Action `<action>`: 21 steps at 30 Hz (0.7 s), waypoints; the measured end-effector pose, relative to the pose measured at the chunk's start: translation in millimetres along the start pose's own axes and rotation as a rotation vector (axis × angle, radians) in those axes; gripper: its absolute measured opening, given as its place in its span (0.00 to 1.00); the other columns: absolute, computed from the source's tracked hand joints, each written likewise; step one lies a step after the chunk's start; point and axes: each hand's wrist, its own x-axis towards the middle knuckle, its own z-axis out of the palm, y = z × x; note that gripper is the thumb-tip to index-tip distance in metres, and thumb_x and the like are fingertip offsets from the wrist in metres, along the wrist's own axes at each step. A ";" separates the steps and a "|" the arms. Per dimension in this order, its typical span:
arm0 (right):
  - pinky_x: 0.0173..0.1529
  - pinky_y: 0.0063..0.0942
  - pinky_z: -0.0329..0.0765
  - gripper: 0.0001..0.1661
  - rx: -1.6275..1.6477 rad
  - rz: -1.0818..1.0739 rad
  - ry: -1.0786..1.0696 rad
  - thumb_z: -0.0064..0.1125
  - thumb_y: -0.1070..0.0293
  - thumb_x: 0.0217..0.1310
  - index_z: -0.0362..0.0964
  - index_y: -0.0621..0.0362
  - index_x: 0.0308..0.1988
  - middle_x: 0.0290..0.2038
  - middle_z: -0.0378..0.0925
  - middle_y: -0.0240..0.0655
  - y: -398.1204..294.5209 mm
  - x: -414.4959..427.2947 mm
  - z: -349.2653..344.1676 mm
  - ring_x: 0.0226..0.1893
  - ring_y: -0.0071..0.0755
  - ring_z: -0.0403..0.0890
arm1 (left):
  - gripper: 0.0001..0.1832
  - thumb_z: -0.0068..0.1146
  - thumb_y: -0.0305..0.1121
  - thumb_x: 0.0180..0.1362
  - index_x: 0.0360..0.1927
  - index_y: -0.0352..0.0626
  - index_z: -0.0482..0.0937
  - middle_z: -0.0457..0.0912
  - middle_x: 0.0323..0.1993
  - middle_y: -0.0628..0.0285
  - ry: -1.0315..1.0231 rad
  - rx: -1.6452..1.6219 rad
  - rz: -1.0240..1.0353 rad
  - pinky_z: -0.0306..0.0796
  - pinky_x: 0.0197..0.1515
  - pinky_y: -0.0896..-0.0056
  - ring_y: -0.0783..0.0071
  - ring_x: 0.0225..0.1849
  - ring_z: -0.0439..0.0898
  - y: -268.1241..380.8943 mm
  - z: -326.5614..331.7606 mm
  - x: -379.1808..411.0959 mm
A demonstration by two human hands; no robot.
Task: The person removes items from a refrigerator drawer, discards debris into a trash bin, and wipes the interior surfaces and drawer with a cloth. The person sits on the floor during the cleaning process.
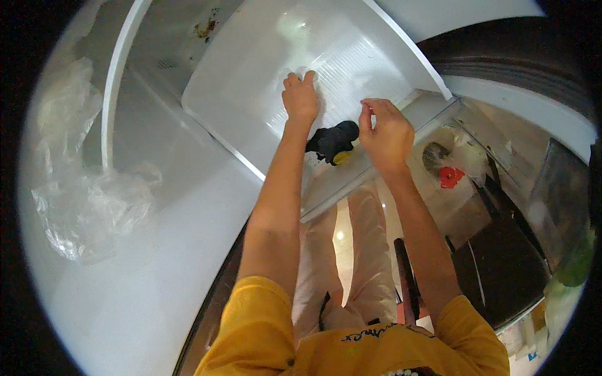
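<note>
My left hand reaches into a white, ribbed-bottomed bin, its fingers bent down towards the bottom. A faint clear shape shows around its fingertips, too indistinct to name or to tell whether it is gripped. To its right, my right hand hovers by the bin's near side, thumb and index fingertips together, with nothing visible in them. Between my wrists lies a crumpled black item, perhaps cloth or a bag, partly hidden by my left forearm. A small yellow piece shows at its lower edge.
A crumpled clear plastic bag lies on the white surface at left, around the foot of a curved white bar. Brown stains mark the surface beyond. At right are a red item and a dark chair-like seat.
</note>
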 end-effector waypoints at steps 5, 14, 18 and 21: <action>0.29 0.30 0.74 0.04 -0.013 -0.060 0.012 0.57 0.71 0.46 0.74 0.55 0.28 0.26 0.76 0.33 -5.7 -2.6 -0.2 0.25 0.37 0.77 | 0.15 0.63 0.31 0.39 0.34 0.45 0.76 0.70 0.38 0.53 -0.066 0.107 0.058 0.67 0.45 0.60 0.56 0.46 0.69 -15.0 20.5 3.8; 0.29 0.31 0.74 0.05 -0.040 -0.078 0.077 0.54 0.69 0.48 0.74 0.55 0.28 0.27 0.76 0.35 2.8 -0.1 2.0 0.26 0.39 0.78 | 0.11 0.59 0.26 0.45 0.32 0.34 0.72 0.76 0.25 0.57 0.225 -0.735 -0.600 0.67 0.32 0.71 0.70 0.28 0.73 54.9 -158.6 -131.0; 0.29 0.31 0.74 0.06 -0.047 -0.070 0.019 0.53 0.68 0.49 0.75 0.55 0.27 0.27 0.77 0.36 -5.6 -7.9 1.3 0.25 0.40 0.78 | 0.10 0.56 0.25 0.49 0.35 0.35 0.72 0.75 0.27 0.60 0.058 -0.762 -0.625 0.67 0.31 0.75 0.74 0.28 0.72 43.3 -196.4 -295.2; 0.28 0.31 0.74 0.06 -0.052 -0.108 0.089 0.53 0.67 0.49 0.75 0.55 0.27 0.27 0.77 0.37 1.0 -4.8 5.6 0.25 0.40 0.78 | 0.08 0.51 0.23 0.51 0.37 0.35 0.72 0.75 0.33 0.58 -0.172 -0.830 -1.089 0.69 0.28 0.75 0.73 0.33 0.73 -1.2 -190.3 -390.2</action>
